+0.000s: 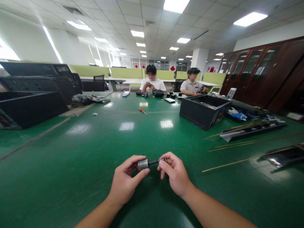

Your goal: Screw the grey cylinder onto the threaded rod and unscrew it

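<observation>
Low over the green tabletop [95, 177], a silver metal cylinder with a thin dark shaft [143, 164] is held level between my hands. It resembles a hole saw, but I cannot be sure of its kind. My left hand [125, 177] grips the thick cylinder between thumb and fingers; something reddish shows at that end, mostly hidden by the fingers. My right hand [175, 174] pinches the far end of the shaft with thumb and fingertips. A small shiny metal bit shows at those fingertips, too small to make out.
Ahead lies an orange-handled screwdriver [142, 110]. A black computer case [197, 112] stands at right, near thin brass-coloured rods [228, 164] and a metal channel [251, 131]. More dark cases [33, 107] and loose parts [95, 99] sit at left. Two people [153, 84] sit across the table.
</observation>
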`<state>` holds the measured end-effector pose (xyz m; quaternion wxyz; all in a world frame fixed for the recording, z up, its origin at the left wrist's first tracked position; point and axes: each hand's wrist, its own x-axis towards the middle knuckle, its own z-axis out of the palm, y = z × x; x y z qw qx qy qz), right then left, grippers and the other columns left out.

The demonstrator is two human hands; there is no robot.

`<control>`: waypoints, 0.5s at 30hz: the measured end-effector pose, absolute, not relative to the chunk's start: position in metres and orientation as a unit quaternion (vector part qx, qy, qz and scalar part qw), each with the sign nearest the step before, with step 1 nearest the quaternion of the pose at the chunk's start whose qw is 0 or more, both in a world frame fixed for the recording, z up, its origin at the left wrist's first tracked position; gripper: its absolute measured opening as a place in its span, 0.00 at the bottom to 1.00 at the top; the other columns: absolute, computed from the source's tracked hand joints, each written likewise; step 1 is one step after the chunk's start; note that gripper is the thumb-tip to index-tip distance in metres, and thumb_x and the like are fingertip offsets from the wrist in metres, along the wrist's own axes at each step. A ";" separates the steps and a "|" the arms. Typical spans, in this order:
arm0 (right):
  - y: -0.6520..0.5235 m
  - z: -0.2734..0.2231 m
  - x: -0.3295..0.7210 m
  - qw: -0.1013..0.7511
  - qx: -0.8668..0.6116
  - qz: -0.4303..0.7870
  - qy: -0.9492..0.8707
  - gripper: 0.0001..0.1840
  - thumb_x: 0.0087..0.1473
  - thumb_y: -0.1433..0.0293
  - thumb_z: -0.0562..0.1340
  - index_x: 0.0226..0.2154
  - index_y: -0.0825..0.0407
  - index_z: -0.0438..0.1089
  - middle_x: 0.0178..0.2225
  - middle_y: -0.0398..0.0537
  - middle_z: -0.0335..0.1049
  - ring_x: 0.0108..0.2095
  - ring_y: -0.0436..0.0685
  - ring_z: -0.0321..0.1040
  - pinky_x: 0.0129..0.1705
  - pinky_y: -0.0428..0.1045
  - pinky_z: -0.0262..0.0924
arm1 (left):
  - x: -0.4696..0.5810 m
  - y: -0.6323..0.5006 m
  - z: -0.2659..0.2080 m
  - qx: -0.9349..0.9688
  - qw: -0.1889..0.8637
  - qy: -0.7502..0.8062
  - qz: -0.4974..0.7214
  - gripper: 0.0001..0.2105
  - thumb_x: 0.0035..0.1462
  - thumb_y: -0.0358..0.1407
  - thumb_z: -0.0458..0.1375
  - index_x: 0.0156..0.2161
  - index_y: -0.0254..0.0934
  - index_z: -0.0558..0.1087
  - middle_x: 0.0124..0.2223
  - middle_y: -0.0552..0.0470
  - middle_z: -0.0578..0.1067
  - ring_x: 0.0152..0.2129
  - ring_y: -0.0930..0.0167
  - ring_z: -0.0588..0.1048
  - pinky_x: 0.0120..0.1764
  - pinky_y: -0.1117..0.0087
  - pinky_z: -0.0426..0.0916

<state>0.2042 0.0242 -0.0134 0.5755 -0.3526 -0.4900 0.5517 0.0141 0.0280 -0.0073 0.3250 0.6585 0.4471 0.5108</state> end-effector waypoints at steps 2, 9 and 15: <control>0.024 -0.013 0.205 0.576 -0.354 0.551 -0.490 0.14 0.53 0.59 0.65 0.33 0.53 0.66 0.24 0.42 0.70 0.18 0.47 0.61 0.21 0.44 0.54 | 0.014 0.028 -0.007 0.658 0.324 0.448 0.512 0.15 0.49 0.36 0.68 0.43 0.37 0.77 0.41 0.48 0.78 0.37 0.65 0.78 0.43 0.69 0.73; 0.024 -0.012 0.206 0.581 -0.357 0.546 -0.486 0.14 0.53 0.59 0.65 0.32 0.53 0.66 0.24 0.42 0.69 0.17 0.47 0.61 0.21 0.44 0.54 | 0.015 0.028 -0.005 0.652 0.327 0.447 0.518 0.15 0.48 0.36 0.68 0.43 0.37 0.77 0.40 0.48 0.79 0.37 0.65 0.79 0.43 0.68 0.74; 0.024 -0.012 0.206 0.583 -0.357 0.548 -0.481 0.13 0.53 0.60 0.65 0.33 0.53 0.66 0.24 0.42 0.69 0.18 0.47 0.61 0.21 0.43 0.53 | 0.015 0.029 -0.004 0.650 0.326 0.449 0.520 0.15 0.48 0.37 0.69 0.43 0.36 0.78 0.40 0.46 0.79 0.37 0.63 0.79 0.44 0.66 0.75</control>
